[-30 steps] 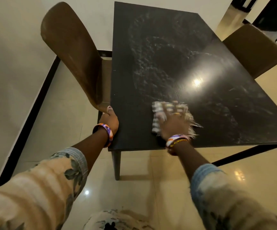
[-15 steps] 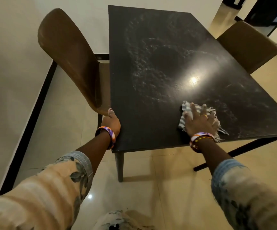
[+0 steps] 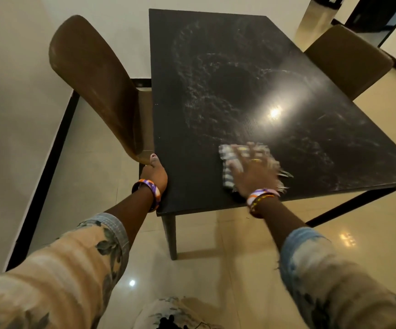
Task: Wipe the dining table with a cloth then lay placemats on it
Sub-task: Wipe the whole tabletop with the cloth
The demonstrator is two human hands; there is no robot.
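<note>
The dark dining table (image 3: pixel 216 67) fills the middle of the view, its top streaked with curved wet wipe marks. A striped cloth (image 3: pixel 227 167) with a frayed edge lies near the table's front edge. My right hand (image 3: pixel 253 169) presses flat on the cloth with fingers spread, blurred by motion. My left hand (image 3: pixel 155 173) grips the table's left edge near the front corner, thumb on top. No placemats are in view.
A brown chair (image 3: pixel 97 79) stands tucked against the table's left side, its backrest close to my left hand. A second chair (image 3: pixel 348 58) sits at the right side. A table leg (image 3: pixel 169 236) stands on the glossy tiled floor below the front corner.
My right hand slid the cloth right along the front edge, then back left toward the middle. My left hand has stayed on the table's left edge.
</note>
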